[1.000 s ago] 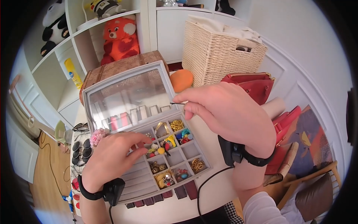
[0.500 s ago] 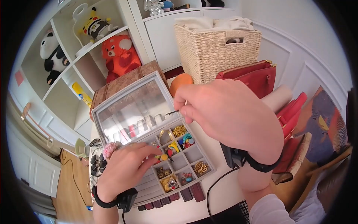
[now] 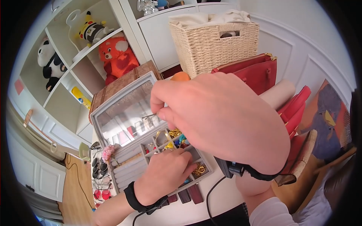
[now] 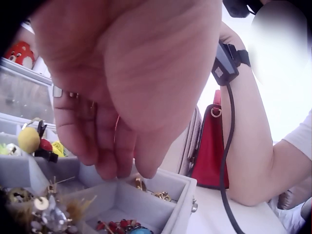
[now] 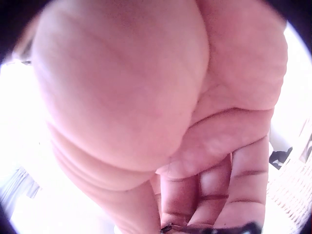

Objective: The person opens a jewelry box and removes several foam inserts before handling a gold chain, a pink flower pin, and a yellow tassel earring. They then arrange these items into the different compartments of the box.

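Observation:
My right hand (image 3: 222,116) pinches a thin dark pin (image 3: 148,116) between thumb and forefinger, in front of the raised glass lid of the grey jewellery box (image 3: 130,180). In the right wrist view, part of a dark item (image 5: 209,228) shows at the fingertips. My left hand (image 3: 164,173) hangs over the box's right-hand compartments, fingers loosely bent and with nothing seen in them. Beside those fingers, in the left wrist view, lie gold jewellery (image 4: 161,195) and, to the left, a yellow ball ornament (image 4: 29,140). The left hand hides several compartments in the head view.
Sunglasses (image 3: 100,167) lie left of the box, and dark red cases (image 3: 195,193) stick out below it. Behind are a brown patterned case (image 3: 109,88) and a wicker basket (image 3: 215,49). Red bags (image 3: 256,77) stand at the right. A cable (image 3: 208,199) runs along the table.
My left hand has moved right and down, from the middle compartments to the right-hand ones. My right hand has shifted left with the pin. The head view has tilted and shifted slightly.

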### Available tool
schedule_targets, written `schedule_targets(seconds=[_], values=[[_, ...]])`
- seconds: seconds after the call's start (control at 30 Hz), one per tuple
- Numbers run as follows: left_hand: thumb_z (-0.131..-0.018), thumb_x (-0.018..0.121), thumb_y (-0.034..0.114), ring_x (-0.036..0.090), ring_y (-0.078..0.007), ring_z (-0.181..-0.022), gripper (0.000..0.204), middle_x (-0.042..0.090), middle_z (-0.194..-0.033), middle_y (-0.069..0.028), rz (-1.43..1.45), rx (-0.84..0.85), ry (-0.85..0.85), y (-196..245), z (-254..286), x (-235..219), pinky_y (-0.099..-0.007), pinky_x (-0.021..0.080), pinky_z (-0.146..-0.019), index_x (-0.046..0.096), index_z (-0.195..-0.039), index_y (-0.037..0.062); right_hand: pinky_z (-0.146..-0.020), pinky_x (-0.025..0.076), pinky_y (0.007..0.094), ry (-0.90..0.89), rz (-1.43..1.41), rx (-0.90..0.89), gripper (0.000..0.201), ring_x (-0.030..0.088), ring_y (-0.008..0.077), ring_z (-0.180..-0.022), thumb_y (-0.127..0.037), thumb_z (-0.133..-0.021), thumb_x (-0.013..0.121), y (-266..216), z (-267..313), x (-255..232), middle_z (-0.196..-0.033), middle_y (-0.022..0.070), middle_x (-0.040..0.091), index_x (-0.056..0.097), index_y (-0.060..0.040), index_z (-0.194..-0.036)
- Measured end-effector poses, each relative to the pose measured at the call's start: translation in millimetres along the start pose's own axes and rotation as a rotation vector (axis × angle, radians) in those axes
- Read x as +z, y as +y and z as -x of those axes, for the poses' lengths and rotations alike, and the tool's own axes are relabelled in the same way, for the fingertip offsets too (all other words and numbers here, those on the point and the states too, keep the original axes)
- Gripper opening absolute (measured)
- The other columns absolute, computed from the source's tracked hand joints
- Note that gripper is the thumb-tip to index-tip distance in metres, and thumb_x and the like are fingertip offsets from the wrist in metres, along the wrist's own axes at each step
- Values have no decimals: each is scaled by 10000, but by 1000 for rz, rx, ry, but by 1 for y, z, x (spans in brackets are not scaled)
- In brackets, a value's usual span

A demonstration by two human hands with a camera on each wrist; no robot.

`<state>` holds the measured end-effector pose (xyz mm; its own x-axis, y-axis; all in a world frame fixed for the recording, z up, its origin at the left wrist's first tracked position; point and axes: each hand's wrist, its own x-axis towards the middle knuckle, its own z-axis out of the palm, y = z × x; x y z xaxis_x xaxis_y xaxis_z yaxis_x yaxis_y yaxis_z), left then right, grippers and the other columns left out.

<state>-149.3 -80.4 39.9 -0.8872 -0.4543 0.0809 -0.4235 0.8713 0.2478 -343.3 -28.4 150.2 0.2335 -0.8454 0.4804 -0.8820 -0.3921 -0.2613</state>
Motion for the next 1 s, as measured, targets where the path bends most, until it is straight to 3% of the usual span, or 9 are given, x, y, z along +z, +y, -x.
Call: schedule_targets(seconds=[0.53, 0.63, 0.7, 0.73, 0.8, 0.9, 1.0], values=[[-923, 755, 217, 726, -330, -806, 176, 706, -931, -121, -112, -36, 20, 6, -2, 2, -443, 586, -706, 693, -934, 53, -690, 524, 482, 61, -60, 4, 67, 693, 377, -784, -91, -934, 643, 1, 0, 2, -791, 127, 706, 664, -56, -987], [-920, 740, 179, 725, -327, -813, 111, 701, -961, -116, 94, -37, 53, 7, -4, -2, -441, 595, -723, 719, -970, 81, -692, 526, 480, 59, -46, 0, 68, 695, 374, -789, -94, -938, 640, 1, -1, 3, -796, 126, 708, 664, -55, -988], [-895, 724, 111, 730, -317, -858, 112, 693, -987, -119, 57, 117, 74, 6, -6, 0, -443, 600, -733, 736, -1004, 91, -692, 529, 479, 51, -18, -3, 70, 697, 371, -795, -107, -948, 641, 0, -2, 4, -806, 125, 712, 664, -56, -989], [-895, 724, 111, 730, -317, -858, 112, 693, -987, -119, 58, 117, 76, 4, -6, 3, -443, 600, -733, 736, -1004, 91, -693, 531, 478, 47, -5, -5, 71, 699, 369, -798, -114, -953, 641, 0, -2, 4, -811, 125, 713, 664, -57, -990], [-864, 706, 58, 735, -307, -920, 151, 684, -1002, -119, -25, 202, -38, 0, -6, 9, -431, 602, -730, 734, -1011, 77, -693, 534, 476, 35, 24, -12, 77, 701, 365, -804, -127, -963, 642, 0, -2, 5, -821, 124, 717, 664, -59, -991], [-840, 702, 45, 736, -301, -952, 172, 681, -1005, -120, -42, 154, -172, 4, -10, -2, -417, 604, -728, 732, -1009, 65, -693, 538, 474, 31, 49, -18, 85, 703, 361, -810, -140, -973, 642, 0, -3, 4, -831, 124, 720, 664, -60, -992], [-846, 697, 47, 737, -299, -950, 145, 683, -1004, -118, -106, 230, -71, 2, -12, 8, -407, 604, -725, 732, -985, 71, -687, 534, 477, -3, 15, -17, 84, 701, 365, -802, -139, -978, 638, -2, -3, 1, -829, 125, 720, 664, -60, -991]])
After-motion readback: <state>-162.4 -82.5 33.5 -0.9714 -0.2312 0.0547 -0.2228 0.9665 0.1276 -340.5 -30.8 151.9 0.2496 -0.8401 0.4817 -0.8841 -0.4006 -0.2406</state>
